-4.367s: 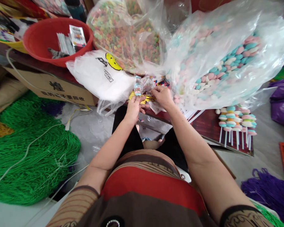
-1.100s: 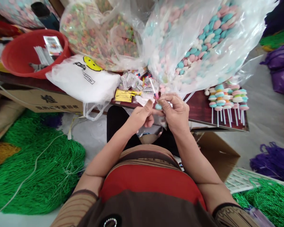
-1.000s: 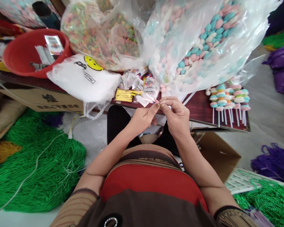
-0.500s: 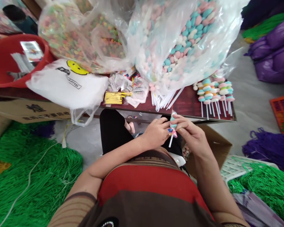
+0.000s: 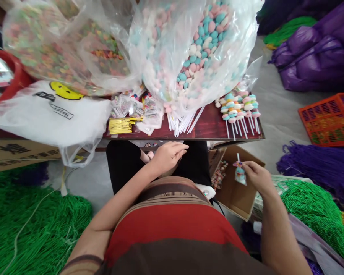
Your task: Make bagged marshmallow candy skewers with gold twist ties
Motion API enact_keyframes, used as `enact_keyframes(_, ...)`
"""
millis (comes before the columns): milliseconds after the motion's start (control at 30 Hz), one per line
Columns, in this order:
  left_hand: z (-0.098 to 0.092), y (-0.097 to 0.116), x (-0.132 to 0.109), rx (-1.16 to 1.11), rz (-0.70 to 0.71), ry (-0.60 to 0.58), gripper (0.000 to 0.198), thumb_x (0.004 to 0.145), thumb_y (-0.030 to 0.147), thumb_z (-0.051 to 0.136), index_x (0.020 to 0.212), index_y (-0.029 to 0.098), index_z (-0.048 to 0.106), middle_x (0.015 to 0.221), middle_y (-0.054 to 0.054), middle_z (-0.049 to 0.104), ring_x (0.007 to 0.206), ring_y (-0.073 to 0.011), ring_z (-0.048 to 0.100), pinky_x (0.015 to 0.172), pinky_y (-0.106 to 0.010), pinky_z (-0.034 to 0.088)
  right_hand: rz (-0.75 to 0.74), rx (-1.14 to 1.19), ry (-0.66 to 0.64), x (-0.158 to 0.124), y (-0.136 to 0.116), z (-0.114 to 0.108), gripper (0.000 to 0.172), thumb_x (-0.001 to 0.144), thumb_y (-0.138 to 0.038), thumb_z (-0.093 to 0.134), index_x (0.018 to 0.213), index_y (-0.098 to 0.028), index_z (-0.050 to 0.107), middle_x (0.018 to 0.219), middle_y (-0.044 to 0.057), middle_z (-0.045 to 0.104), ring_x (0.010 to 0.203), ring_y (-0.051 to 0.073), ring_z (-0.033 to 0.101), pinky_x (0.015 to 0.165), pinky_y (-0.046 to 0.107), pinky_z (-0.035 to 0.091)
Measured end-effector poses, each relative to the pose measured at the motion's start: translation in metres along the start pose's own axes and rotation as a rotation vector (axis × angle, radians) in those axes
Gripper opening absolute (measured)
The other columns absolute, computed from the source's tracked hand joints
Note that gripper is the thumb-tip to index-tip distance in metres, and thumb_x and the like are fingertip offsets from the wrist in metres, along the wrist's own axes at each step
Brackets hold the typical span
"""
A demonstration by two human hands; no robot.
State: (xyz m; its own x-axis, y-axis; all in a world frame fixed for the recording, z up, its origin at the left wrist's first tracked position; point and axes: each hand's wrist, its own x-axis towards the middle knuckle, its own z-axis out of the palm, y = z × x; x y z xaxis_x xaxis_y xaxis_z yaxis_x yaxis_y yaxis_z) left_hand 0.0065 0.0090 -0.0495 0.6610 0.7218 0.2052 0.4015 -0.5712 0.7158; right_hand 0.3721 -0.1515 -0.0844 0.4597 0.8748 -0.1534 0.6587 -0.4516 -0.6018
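Note:
My right hand (image 5: 256, 175) pinches a wrapped candy stick (image 5: 240, 175) near its tied neck, stick up and candy hanging down, over an open cardboard box (image 5: 239, 202). Wrapped sweets (image 5: 219, 175) lie inside the box at its left. My left hand (image 5: 170, 154) is over my lap with its fingers pressed together; nothing shows in it. Candy skewers (image 5: 239, 107) lie at the table's right end. White sticks (image 5: 183, 123), yellow ties (image 5: 120, 126) and small printed wrappers (image 5: 149, 114) lie along the front edge.
Big clear bags of pastel candy (image 5: 160, 49) and gummy candy (image 5: 46, 49) fill the table's back. A white plastic bag (image 5: 51, 118) overhangs the table (image 5: 209, 124) at left. An orange crate (image 5: 329, 120), purple strands (image 5: 318, 168) and green strands (image 5: 315, 210) are at right.
My right hand has moved right, from beside my left hand to over the box, carrying the wrapped candy, now upside down. My left hand has let go of it. The view has shifted right.

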Motion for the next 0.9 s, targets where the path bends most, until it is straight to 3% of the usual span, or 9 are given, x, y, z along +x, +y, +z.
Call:
enact_keyframes(100, -0.009, -0.003, 0.002, -0.026, -0.021, 0.023, 0.026, 0.098, 0.024, 0.055, 0.111, 0.017, 0.077, 0.111, -0.010, 0.080, 0.103, -0.0200, 0.076, 0.093, -0.034, 0.060, 0.035, -0.198, 0.008, 0.005, 0.021, -0.002, 0.021, 0.070, -0.040, 0.071, 0.055, -0.026, 0.067, 0.049, 0.004, 0.064, 0.041, 0.019, 0.053, 0.043, 0.032, 0.039)
enact_keyframes(167, -0.013, -0.002, 0.003, -0.054, -0.045, 0.017, 0.028, 0.099, 0.025, 0.054, 0.111, 0.018, 0.077, 0.112, -0.010, 0.080, 0.103, -0.0203, 0.076, 0.093, -0.034, 0.060, 0.039, -0.215, 0.058, 0.007, 0.016, -0.002, 0.013, 0.070, -0.036, 0.071, 0.062, -0.026, 0.072, 0.048, 0.003, 0.064, 0.038, 0.017, 0.049, 0.041, 0.031, 0.037)
enact_keyframes(300, -0.009, 0.004, 0.008, -0.080, -0.072, 0.009, 0.029, 0.100, 0.027, 0.051, 0.112, 0.020, 0.077, 0.111, -0.009, 0.080, 0.104, -0.0199, 0.076, 0.094, -0.034, 0.060, -0.045, 0.034, 0.232, 0.021, -0.040, 0.001, 0.033, 0.090, -0.043, 0.057, 0.104, -0.021, 0.078, 0.073, 0.005, 0.076, 0.056, 0.020, 0.067, 0.057, 0.034, 0.055)
enact_keyframes(367, -0.001, 0.008, 0.009, -0.068, -0.039, -0.005, 0.029, 0.100, 0.028, 0.051, 0.111, 0.020, 0.077, 0.110, -0.008, 0.080, 0.103, -0.0196, 0.076, 0.093, -0.034, 0.060, -0.158, 0.011, 0.262, 0.037, -0.078, 0.003, 0.033, 0.091, -0.043, 0.057, 0.107, -0.023, 0.078, 0.083, 0.007, 0.079, 0.066, 0.022, 0.071, 0.067, 0.036, 0.057)
enact_keyframes(467, 0.001, 0.010, 0.007, -0.029, -0.003, -0.023, 0.028, 0.099, 0.027, 0.053, 0.111, 0.020, 0.077, 0.110, -0.008, 0.080, 0.102, -0.0189, 0.074, 0.092, -0.033, 0.059, -0.237, -0.265, 0.240, 0.069, -0.121, 0.007, 0.025, 0.089, -0.036, 0.061, 0.099, -0.023, 0.080, 0.091, 0.011, 0.080, 0.079, 0.027, 0.072, 0.072, 0.038, 0.052)
enact_keyframes(600, -0.034, -0.007, -0.003, 0.115, -0.145, 0.095, 0.028, 0.099, 0.029, 0.053, 0.110, 0.020, 0.077, 0.105, -0.010, 0.079, 0.096, -0.0203, 0.072, 0.092, -0.036, 0.055, -0.278, -0.453, 0.159, 0.097, -0.134, 0.014, 0.018, 0.087, -0.032, 0.068, 0.091, -0.019, 0.080, 0.080, 0.015, 0.077, 0.068, 0.026, 0.065, 0.062, 0.037, 0.038)
enact_keyframes(767, -0.097, -0.048, -0.012, 0.313, -0.385, 0.395, 0.024, 0.096, 0.027, 0.055, 0.099, 0.019, 0.078, 0.102, -0.010, 0.078, 0.101, -0.0252, 0.068, 0.096, -0.040, 0.049, -0.431, -0.137, 0.214, 0.088, -0.131, 0.024, 0.020, 0.092, -0.036, 0.061, 0.092, -0.025, 0.077, 0.089, 0.011, 0.078, 0.082, 0.031, 0.071, 0.073, 0.042, 0.047)
enact_keyframes(833, -0.106, -0.060, -0.002, 0.330, -0.406, 0.409, 0.025, 0.097, 0.025, 0.053, 0.100, 0.020, 0.078, 0.101, -0.009, 0.077, 0.101, -0.0243, 0.068, 0.096, -0.039, 0.049, -0.415, -0.040, 0.197, 0.077, -0.139, 0.031, 0.023, 0.093, -0.037, 0.058, 0.094, -0.024, 0.077, 0.094, 0.012, 0.079, 0.087, 0.032, 0.073, 0.078, 0.044, 0.052)
enact_keyframes(900, -0.103, -0.068, 0.018, 0.352, -0.410, 0.358, 0.026, 0.097, 0.024, 0.053, 0.103, 0.020, 0.078, 0.099, -0.009, 0.076, 0.099, -0.0236, 0.067, 0.093, -0.037, 0.049, -0.415, 0.021, 0.181, 0.067, -0.152, 0.042, 0.024, 0.092, -0.037, 0.058, 0.095, -0.022, 0.077, 0.096, 0.012, 0.079, 0.085, 0.031, 0.074, 0.079, 0.044, 0.055)
